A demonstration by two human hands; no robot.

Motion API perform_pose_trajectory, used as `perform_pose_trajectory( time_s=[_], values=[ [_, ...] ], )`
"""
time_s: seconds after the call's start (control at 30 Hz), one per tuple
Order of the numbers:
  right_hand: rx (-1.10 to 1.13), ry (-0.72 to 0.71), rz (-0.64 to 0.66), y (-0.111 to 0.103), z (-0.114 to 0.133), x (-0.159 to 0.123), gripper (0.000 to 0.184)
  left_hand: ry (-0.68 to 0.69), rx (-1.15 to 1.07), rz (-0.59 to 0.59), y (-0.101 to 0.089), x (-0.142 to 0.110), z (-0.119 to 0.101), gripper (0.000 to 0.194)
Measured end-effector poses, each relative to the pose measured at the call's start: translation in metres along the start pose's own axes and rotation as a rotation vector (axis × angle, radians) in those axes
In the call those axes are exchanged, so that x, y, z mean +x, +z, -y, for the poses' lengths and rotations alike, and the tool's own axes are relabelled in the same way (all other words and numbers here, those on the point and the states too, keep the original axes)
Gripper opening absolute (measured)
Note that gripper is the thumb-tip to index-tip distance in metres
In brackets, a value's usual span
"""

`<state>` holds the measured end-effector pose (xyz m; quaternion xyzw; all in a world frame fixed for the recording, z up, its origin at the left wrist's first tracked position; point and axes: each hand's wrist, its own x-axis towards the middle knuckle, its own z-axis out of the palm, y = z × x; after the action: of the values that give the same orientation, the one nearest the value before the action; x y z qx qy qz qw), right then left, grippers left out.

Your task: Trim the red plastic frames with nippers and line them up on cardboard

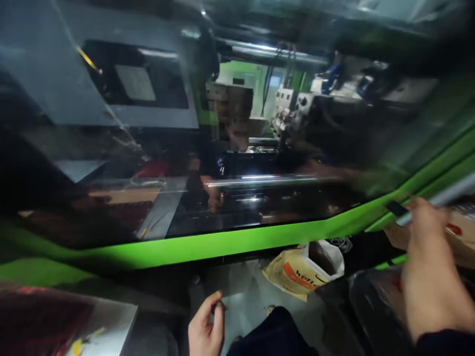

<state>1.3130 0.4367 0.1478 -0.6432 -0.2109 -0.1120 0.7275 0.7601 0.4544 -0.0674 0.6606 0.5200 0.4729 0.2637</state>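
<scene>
Noting the near field first: our left hand [208, 324], well left of and below the grip, is loosely curled with finger and thumb a little apart; we see nothing in it. We judge it idle, kept low and clear of the door.

Our right hand [426, 232] makes the grip. Its fingers are wrapped round the silver bar handle [458, 190] close to its lower end, the remaining length running up and right of them. We take this wrap to be chosen because a bar offers a full hold that the flat frame would not.

Just left of the grip sits a black end bracket [395, 208], which presumably fixes the handle to the green door frame [237, 244]. Below and left of the grip, a yellow-and-white sack [291, 274] stands on the floor with its mouth open, perhaps tucked there to spare walking space.

Beyond the frame, the dark window pane [241, 212] spreads left of the grip. Through it we make out a bright metal rod [267, 181]; reflections and blur prevent finer identification.
</scene>
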Motion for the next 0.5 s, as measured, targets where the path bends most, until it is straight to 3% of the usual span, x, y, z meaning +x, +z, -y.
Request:
perform_pose_trajectory(
  time_s=[0.07, 0.17, 0.23, 0.37, 0.43, 0.5],
  values=[
    [-0.075, 0.152, -0.11, 0.0, -0.004, -0.01, 0.032, 0.154, -0.053, 0.104, -0.002, 0.018, -0.028, 0.018],
    [-0.095, 0.251, -0.068, 0.012, -0.005, -0.047, 0.027, 0.386, -0.176, 0.27, 0.001, 0.055, -0.09, 0.02],
    [-0.057, 0.232, 0.054, 0.02, 0.001, -0.087, 0.03, 0.49, -0.255, 0.409, 0.01, 0.082, -0.133, 0.025],
    [0.133, 0.195, 0.514, 0.028, 0.02, -0.172, 0.044, 0.561, -0.41, 0.597, 0.04, 0.134, -0.199, 0.039],
    [0.219, 0.225, 0.693, 0.038, 0.025, -0.189, 0.044, 0.54, -0.458, 0.61, 0.049, 0.155, -0.217, 0.05],
    [0.305, 0.274, 0.787, 0.059, 0.022, -0.176, 0.04, 0.467, -0.434, 0.507, 0.044, 0.169, -0.222, 0.05]
  ],
)
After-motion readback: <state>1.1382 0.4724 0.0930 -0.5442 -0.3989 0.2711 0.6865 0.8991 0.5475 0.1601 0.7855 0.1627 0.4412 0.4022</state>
